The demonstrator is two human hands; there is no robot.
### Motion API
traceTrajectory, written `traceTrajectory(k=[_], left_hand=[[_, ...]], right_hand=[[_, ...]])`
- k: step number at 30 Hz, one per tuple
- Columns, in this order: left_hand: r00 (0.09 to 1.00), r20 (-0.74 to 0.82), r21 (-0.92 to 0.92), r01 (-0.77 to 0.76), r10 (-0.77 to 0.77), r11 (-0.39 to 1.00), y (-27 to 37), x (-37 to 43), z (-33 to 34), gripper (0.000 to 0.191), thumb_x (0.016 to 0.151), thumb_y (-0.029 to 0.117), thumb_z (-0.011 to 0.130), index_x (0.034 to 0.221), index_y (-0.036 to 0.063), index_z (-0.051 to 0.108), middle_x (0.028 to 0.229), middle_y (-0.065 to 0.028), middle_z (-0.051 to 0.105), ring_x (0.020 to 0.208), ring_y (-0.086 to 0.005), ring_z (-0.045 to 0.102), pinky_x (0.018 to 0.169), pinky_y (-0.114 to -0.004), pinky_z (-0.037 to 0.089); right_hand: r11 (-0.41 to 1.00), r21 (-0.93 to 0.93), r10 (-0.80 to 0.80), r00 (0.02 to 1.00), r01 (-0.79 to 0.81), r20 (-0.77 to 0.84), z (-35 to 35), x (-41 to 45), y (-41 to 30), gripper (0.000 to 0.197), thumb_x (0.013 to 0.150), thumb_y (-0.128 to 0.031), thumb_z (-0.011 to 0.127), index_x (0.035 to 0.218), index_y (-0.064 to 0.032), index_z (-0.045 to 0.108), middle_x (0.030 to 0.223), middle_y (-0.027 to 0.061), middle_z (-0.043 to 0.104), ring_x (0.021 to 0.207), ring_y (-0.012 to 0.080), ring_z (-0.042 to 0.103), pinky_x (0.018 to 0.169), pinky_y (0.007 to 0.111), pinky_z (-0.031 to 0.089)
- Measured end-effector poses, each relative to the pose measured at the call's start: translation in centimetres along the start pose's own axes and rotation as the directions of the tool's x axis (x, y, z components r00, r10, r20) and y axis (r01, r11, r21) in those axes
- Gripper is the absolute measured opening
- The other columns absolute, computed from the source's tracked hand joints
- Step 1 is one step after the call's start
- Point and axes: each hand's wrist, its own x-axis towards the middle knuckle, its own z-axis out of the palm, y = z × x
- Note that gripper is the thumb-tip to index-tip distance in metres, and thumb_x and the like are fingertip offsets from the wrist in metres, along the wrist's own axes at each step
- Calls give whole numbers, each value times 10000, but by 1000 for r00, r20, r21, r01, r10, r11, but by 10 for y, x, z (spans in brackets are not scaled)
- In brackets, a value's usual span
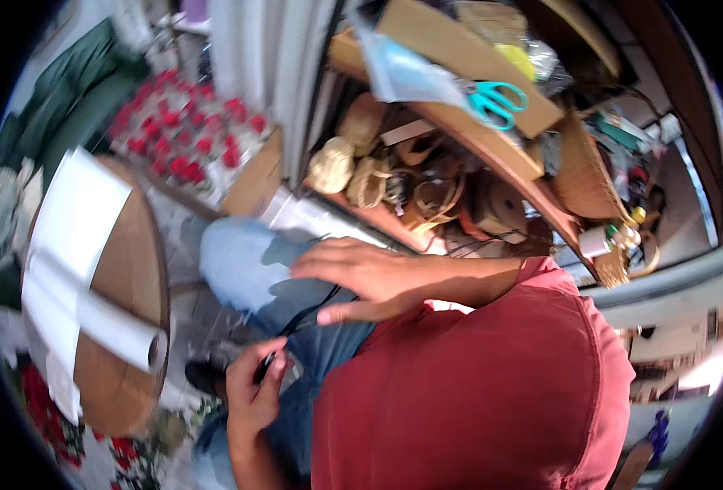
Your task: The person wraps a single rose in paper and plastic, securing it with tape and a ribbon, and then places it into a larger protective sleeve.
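Observation:
My left hand (256,381) is closed around a small black object (264,367), mostly hidden by the fingers, with a thin black cord (312,311) running from it across my lap. My right hand (352,272) is spread palm down over my thigh in blue jeans (239,263), thumb apart, with nothing seen in it; whether it touches the jeans or the cord is unclear. To the left, a round wooden table (122,263) bears white sheets (73,214) and a roll of white paper (119,331).
Turquoise-handled scissors (497,104) lie on a cluttered wooden shelf (490,156) at upper right, above wicker baskets (367,184). Red roses (181,138) fill a cardboard box (257,177) beyond the table. More red flowers (46,410) stand at lower left.

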Motion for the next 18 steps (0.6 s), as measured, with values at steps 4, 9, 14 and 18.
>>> traceTrajectory(k=[4,9,14,18], left_hand=[[999,7,-247,-31,34,968,-4,-3,-6,286,1001,30,637,1282,-16,609,944,-84,683,821,-105,614,702,-243,479],[979,-201,-311,-93,30,946,-1,-23,-24,285,972,72,680,1222,-44,609,938,-86,683,848,-135,652,748,-247,499],[994,-110,-390,-37,-7,920,12,-29,-17,301,972,95,686,1237,-27,612,937,-92,703,759,-91,610,620,-215,432],[978,-208,-378,-79,-2,922,7,-26,-20,277,970,80,676,1227,-13,628,879,-82,717,625,-50,533,544,-192,381]], right_hand=[[853,482,52,953,-198,300,42,21,-10,330,1014,-288,643,1168,4,643,1052,163,703,1022,301,645,926,384,494],[887,460,38,999,-39,11,36,23,2,239,1030,-243,628,1112,-20,650,1056,125,684,949,245,659,843,365,513],[855,512,-142,987,85,73,69,37,-19,324,1021,-246,657,1199,22,615,1192,148,655,1096,244,636,948,379,492],[682,710,18,974,-178,227,60,53,-20,151,1026,-114,611,1000,15,686,766,34,679,708,85,620,681,274,508]])
